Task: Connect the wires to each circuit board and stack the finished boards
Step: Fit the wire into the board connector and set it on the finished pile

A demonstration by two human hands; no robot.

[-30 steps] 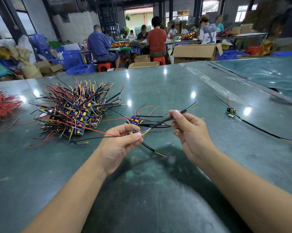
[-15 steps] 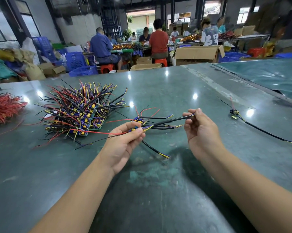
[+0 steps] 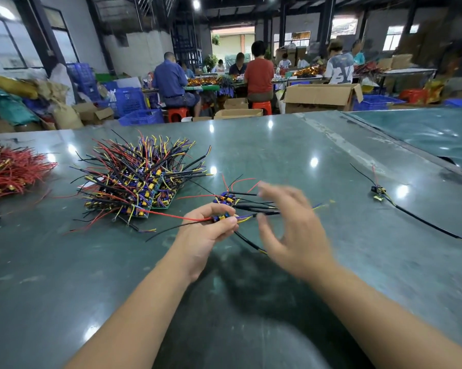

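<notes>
Two hands at work over a green table [image 3: 331, 235], one board in hand. Left hand [image 3: 208, 233]: pinches a small circuit board [image 3: 220, 218] between thumb and fingertips, just above the tabletop; red, black, yellow and purple leads trail from it on both sides. Right hand [image 3: 291, 225]: blurred, fingers spread and loosely curved, holding nothing, just right of the board's black sleeved wires [image 3: 261, 207]. Second small wired board [image 3: 225, 199]: lies on the table just behind the held one. Stack of finished boards [image 3: 142, 179]: on the table to the left of the hands, wires bristling upward and outward. Red wire bundle [image 3: 8, 169]: far left edge. Single wired board with long black lead [image 3: 378, 193]: well apart, to the right. Handling, by judgement: board light and rigid, with components that would dislike squeezing; best taken by its edges, as the left hand does. Wires limp and springy, prone to snag on neighbours; take each near its free tip to steer it, and avoid pulling hard against the joint at the board. Background: seated workers, cardboard boxes, blue crates.
</notes>
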